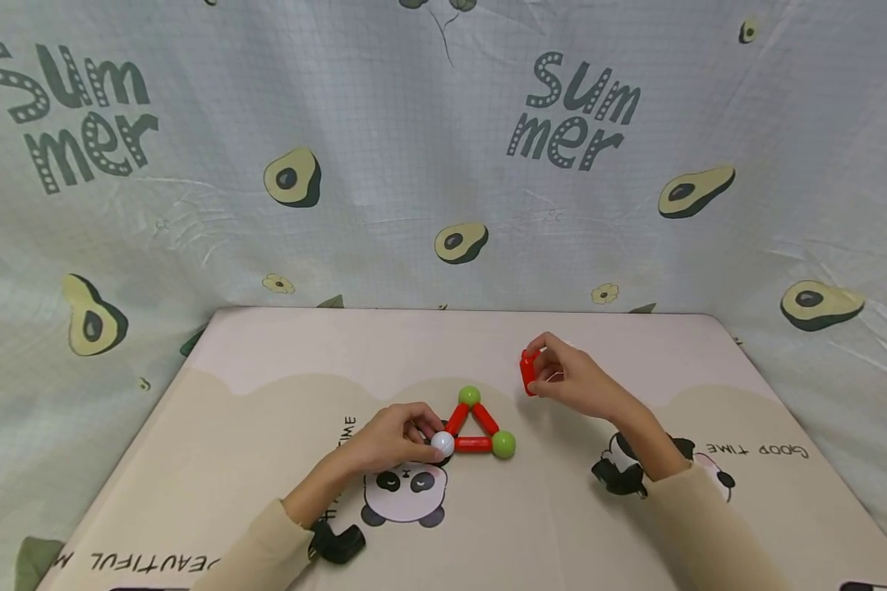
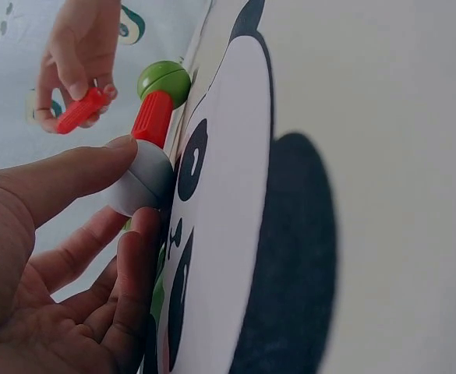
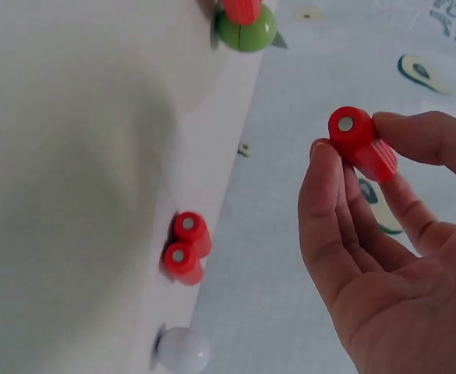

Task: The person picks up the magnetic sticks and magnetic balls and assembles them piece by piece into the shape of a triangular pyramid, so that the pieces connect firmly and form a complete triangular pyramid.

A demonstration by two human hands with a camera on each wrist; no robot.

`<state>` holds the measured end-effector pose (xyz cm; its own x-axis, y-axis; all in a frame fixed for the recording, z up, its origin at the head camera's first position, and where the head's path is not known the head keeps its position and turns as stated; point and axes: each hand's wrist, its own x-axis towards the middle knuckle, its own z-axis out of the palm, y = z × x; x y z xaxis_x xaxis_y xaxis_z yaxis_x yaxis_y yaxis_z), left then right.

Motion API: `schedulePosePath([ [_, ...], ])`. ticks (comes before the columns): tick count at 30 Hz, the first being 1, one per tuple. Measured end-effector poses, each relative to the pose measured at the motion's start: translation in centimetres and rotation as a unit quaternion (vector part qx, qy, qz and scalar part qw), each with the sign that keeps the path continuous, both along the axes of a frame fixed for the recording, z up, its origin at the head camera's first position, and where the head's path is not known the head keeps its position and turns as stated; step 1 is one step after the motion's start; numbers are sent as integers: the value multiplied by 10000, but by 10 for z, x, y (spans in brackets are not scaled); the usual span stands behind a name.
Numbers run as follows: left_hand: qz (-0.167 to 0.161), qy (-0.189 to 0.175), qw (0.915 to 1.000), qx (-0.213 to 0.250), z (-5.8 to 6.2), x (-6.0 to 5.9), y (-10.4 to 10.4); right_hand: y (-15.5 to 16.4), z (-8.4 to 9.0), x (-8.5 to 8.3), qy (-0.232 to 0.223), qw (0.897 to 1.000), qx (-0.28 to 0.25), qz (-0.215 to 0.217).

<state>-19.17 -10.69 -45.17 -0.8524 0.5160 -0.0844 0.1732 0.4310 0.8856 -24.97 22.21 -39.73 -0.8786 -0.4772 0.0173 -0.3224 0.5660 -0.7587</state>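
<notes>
Red plastic rod (image 3: pixel 362 144) pinched in right hand (image 1: pixel 572 379), lifted above mat (image 1: pixel 266 361). Looks light, stiff, smooth; metal end caps likely magnetic, best gripped mid-shaft. Left hand (image 1: pixel 395 439) pinches white ball (image 1: pixel 442 444) at corner of triangle (image 1: pixel 475 425) lying mid-mat.

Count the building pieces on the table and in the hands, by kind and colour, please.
Red sticks: 6 (three in the triangle, one in the right hand at, two loose)
Green balls: 2
White balls: 2 (one in the left hand at, one loose)
Total: 10
</notes>
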Motion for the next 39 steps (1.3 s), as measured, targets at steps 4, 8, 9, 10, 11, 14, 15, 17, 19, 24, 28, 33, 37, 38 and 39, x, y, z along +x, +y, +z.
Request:
schedulePosePath([
  [4, 11, 11, 10000, 0, 0, 0, 0, -8, 0, 6, -39, 9995, -29, 309],
  [8, -18, 24, 10000, 2, -1, 0, 0, -15, -2, 12, -157, 9985, -142, 510],
  [9, -20, 27, 10000, -2, -1, 0, 0, -17, -3, 13, -180, 9982, -152, 549],
  [10, -25, 23, 10000, -5, -1, 0, 0, -18, -4, 15, -193, 9980, -155, 589],
  [11, -33, 19, 10000, -9, -1, -1, 0, -20, -4, 16, -213, 9977, -158, 631],
  [14, -36, 10, 10000, -39, -1, 0, 0, -23, -7, 20, -229, 9969, -140, 734],
  [15, -38, 4, 10000, -41, 0, 0, 0, -23, -8, 21, -240, 9967, -138, 762],
  [17, -43, 11, 10000, -49, 0, 0, 0, -25, -9, 22, -248, 9963, -131, 807],
  [19, -46, 6, 10000, -37, 0, -1, 0, -27, -10, 23, -253, 9960, -133, 851],
  [24, -46, 5, 10000, -24, 2, 0, 0, -30, -13, 25, -300, 9948, -131, 968],
  [28, -32, 0, 10000, -30, 2, -1, 0, -33, -14, 26, -330, 9944, -67, 998],
  [33, -11, -11, 10000, -37, 2, -1, 0, -36, -16, 26, -327, 9938, -30, 1060],
  [37, -10, 4, 10000, -44, 2, -1, -1, -38, -20, 26, -335, 9930, -61, 1130],
  [38, -9, 8, 10000, -51, 2, -1, -1, -38, -21, 25, -344, 9929, -59, 1135],
  [39, -7, 12, 10000, -49, 2, -1, -1, -39, -21, 25, -355, 9928, -56, 1141],
])
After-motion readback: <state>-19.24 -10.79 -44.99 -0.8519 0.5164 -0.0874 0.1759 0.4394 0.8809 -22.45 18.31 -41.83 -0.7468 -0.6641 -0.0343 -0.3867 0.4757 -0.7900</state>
